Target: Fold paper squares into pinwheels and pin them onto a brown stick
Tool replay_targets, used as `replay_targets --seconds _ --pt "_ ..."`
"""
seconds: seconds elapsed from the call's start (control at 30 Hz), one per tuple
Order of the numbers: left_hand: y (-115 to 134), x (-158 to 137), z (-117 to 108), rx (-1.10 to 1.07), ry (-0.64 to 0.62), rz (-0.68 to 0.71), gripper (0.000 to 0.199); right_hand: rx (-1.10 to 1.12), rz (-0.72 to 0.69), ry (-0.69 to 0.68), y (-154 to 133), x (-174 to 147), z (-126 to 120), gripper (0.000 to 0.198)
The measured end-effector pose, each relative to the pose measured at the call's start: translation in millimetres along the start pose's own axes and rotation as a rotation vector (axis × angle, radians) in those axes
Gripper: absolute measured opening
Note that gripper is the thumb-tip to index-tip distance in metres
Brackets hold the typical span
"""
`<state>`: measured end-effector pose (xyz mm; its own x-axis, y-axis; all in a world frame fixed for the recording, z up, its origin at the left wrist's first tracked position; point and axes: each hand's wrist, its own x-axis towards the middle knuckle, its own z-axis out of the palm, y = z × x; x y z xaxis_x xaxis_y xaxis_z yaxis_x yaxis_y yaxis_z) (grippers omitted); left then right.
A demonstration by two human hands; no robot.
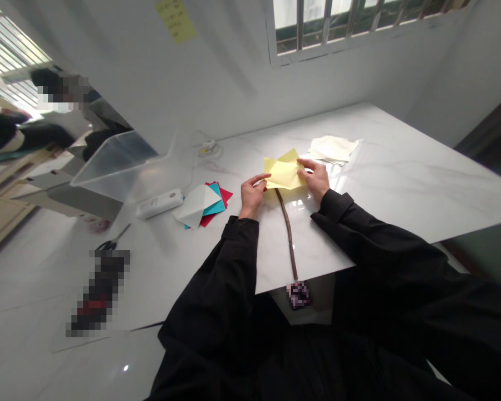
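Between my two hands is a creased sheet of yellow paper (284, 174), held up a little above the table. My left hand (253, 196) pinches its left edge between thumb and fingers. At the right edge, my right hand (316, 179) grips the sheet in the same way. A thin brown stick (289, 234) lies on the table, running from beneath the paper toward the front edge; its far end is hidden. Further right lies a pile of cream paper (333, 149).
Left of my hands are white, blue and red papers (204, 205) beside a long white device (160, 204). A clear plastic bin (121, 167) and scissors (112, 240) are further left. A yellow note (176, 21) sticks to the wall. People (20, 136) are at the far left.
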<state>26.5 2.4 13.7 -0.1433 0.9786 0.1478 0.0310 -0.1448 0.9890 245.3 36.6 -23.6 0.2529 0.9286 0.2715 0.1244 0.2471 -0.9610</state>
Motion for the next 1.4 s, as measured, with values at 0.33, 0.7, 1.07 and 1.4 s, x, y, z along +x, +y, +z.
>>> replay_targets --seconds 0.33,0.7,1.07,1.4 --pt "-13 9 -5 -0.125 0.021 -0.072 0.037 0.208 0.045 -0.15 -15 -6 3 0.062" --pt "-12 14 -10 -0.029 0.28 0.021 0.024 0.263 0.146 -0.345 -42 -25 6 0.05" --pt "-8 10 -9 -0.007 0.279 0.083 0.021 0.263 0.169 -0.279 -34 -20 6 0.054" --pt "-2 10 -10 -0.058 0.36 0.073 0.018 0.313 0.19 -0.308 -36 -21 4 0.056"
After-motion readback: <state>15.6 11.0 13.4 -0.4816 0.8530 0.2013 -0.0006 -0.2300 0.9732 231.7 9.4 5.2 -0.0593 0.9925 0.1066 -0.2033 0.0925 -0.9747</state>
